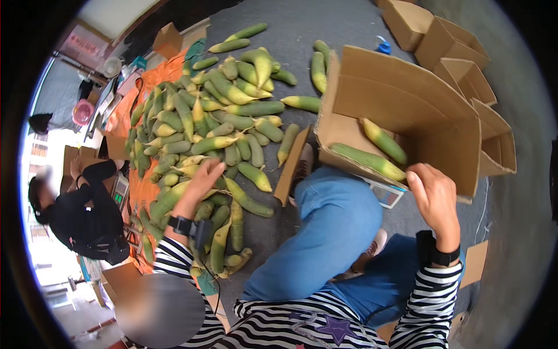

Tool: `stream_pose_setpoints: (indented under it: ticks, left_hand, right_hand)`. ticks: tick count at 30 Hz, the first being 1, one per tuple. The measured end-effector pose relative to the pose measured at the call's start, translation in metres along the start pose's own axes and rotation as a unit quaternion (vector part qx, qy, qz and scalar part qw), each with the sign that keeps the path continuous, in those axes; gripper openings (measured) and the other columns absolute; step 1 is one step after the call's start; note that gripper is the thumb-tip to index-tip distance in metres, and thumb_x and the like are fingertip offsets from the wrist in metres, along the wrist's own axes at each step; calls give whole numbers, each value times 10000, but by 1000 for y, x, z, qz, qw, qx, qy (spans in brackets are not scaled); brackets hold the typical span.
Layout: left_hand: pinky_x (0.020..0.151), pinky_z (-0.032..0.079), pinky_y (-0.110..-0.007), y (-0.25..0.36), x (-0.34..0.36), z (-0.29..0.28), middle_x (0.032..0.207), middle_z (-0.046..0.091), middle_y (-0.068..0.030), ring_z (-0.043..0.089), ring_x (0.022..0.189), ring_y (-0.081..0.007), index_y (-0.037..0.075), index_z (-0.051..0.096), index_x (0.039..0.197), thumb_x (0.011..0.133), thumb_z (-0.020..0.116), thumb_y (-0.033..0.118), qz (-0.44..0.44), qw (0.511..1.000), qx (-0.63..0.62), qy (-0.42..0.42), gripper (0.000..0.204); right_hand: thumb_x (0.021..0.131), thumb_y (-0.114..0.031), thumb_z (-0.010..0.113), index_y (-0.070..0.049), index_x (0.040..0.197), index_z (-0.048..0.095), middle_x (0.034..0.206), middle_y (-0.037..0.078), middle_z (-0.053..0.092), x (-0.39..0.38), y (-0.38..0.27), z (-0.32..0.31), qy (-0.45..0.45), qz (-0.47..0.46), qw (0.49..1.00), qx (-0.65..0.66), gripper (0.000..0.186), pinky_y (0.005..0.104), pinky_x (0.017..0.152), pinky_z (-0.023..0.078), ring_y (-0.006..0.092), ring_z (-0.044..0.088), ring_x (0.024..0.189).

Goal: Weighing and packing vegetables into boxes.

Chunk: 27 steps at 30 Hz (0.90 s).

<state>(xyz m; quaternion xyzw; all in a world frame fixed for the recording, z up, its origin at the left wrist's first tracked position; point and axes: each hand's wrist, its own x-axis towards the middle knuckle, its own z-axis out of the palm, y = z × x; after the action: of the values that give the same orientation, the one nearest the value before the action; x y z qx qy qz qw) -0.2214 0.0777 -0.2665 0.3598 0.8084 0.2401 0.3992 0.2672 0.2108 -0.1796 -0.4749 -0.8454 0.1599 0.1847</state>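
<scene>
A large pile of green radishes [224, 143], with pale yellow ends, covers the floor on the left. Over the middle of this pile, my left hand [204, 176] reaches with fingers stretched out and nothing visible in it. An upright cardboard box [407, 93] stands on the right, its top open toward me. Inside lie two radishes: one farther back [383, 141] and a long green radish [367, 160] along the near wall. At the yellow end of that near radish, my right hand [433, 195] is closed, thumb against its tip; some fingertips are hidden.
Several cardboard boxes [465, 78] line the far right. A flat scale [388, 195] shows under the box's near edge. An orange sheet [136, 186] runs beneath the pile. A cardboard flap [290, 167] stands between pile and box. Another person in black [87, 203] is at far left.
</scene>
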Motion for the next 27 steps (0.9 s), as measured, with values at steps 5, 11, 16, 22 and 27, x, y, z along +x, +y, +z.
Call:
stream_pose_setpoints:
  ticks: [5,11,16,22,27]
  left_hand:
    - [1121,361,-547,-135,-3,-18,1554,375,-247,418,1404,-382,17,149,1595,978,354,734,-181,773,-601,89,967]
    - [1165,294,-550,-188,35,-24,1565,335,-272,376,1432,-390,16,106,1603,961,315,769,-154,707,-672,155,1011]
    - [681,546,-484,-224,51,78,754,607,-104,595,668,-299,61,579,933,979,590,449,-343,771,-529,-85,391]
    - [752,517,-506,-251,61,218,1099,658,-221,637,972,-363,4,585,1294,860,765,450,-418,860,-292,11,647]
    - [622,490,-462,-261,80,235,916,646,-159,594,703,-297,20,666,1116,801,788,440,-436,821,-358,84,539]
  right_hand:
    - [997,-253,555,-23,932,683,823,157,662,4,-7,0,0,24,1000,11,271,413,693,495,352,649,776]
    - [1034,-270,495,27,975,673,859,186,687,5,-9,-3,-38,77,996,12,352,385,757,512,326,676,811]
    - [1026,-239,506,35,994,660,854,173,686,7,-10,-1,-30,84,996,10,315,370,754,512,290,676,807]
    - [1013,-196,493,41,985,652,852,162,664,8,-7,2,-34,83,996,7,287,359,748,508,268,657,793]
    - [1001,-182,493,37,978,648,853,160,657,9,-7,1,-28,70,997,-2,269,372,745,503,279,653,796]
